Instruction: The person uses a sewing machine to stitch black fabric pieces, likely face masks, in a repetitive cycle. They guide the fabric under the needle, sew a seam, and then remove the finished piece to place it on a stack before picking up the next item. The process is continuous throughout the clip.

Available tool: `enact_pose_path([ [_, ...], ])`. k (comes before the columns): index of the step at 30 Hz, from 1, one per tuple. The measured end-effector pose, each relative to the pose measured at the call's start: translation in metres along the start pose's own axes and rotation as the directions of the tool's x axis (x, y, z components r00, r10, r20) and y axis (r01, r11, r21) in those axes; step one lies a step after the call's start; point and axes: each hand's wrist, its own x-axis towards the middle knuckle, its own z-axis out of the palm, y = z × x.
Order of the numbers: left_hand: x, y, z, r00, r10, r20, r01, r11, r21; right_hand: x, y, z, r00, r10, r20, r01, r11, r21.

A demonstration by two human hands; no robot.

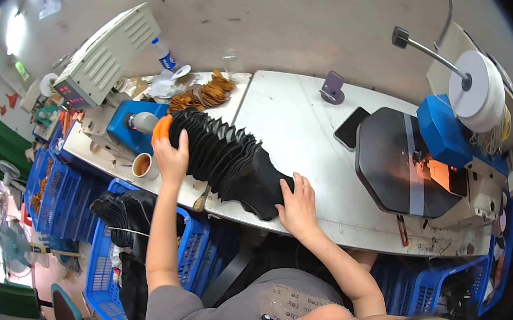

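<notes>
A long row of black, curved flat pieces [225,157], like shoe upper parts, lies overlapped across the near left part of the white table [289,113]. My left hand [172,156] grips its far left end, with orange covers on the fingers and the thumb on the near side. My right hand [297,205] closes on the narrow right end of the nearest piece, thumb toward me and fingers beyond. The undersides of the pieces are hidden.
Left of the row stand a sewing machine with a blue body [128,126] and a cup of brown drink [143,165]. Brown cut pieces [206,93] lie behind. On the right are a phone [352,128], a black octagonal board [388,162] and another machine [444,131]. Blue crates [110,288] hold black pieces below.
</notes>
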Motion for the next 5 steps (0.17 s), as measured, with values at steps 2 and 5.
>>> enact_pose_path([
  [2, 0.014, -0.056, 0.021, 0.952, -0.235, 0.195, 0.24, 0.971, -0.004, 0.008, -0.007, 0.007, 0.982, -0.184, -0.04, 0.178, 0.976, -0.124],
  [5, 0.032, -0.103, 0.052, 0.744, -0.518, 0.421, 0.522, 0.845, 0.117, 0.021, -0.014, 0.028, 0.988, -0.112, 0.105, 0.109, 0.993, 0.037],
])
